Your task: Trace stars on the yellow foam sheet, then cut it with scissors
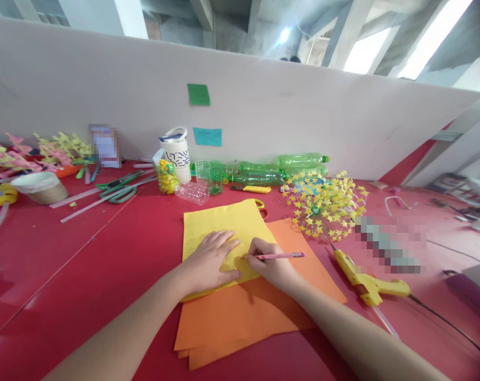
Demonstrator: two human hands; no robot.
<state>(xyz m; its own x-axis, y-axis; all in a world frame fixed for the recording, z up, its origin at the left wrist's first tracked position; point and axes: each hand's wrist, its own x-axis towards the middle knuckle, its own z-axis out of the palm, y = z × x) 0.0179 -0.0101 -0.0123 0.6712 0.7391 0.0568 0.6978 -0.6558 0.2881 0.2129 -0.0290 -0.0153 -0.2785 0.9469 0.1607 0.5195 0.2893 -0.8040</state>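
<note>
My left hand (210, 262) lies flat with its fingers spread on a yellow sheet of paper (224, 217). In my right hand (274, 267) is a pink pencil (282, 256), its tip down on the same sheet and its eraser end pointing right. Faint pencil marks show on the yellow paper, partly covered by my left fingers. Beneath the yellow sheet are orange sheets (232, 315), fanned out a little. Scissors with red and yellow handles (260, 206) stick out from behind the yellow paper's far edge.
A yellow glue gun (367, 283) lies right of the paper. Beyond the sheets are a bunch of yellow stars (327, 206), a box cutter (256, 189), green plastic bottles (259, 177) and a white tumbler (178, 159). Green-handled scissors (123, 194) and a paper cup (42, 188) lie left on the red table (105, 270).
</note>
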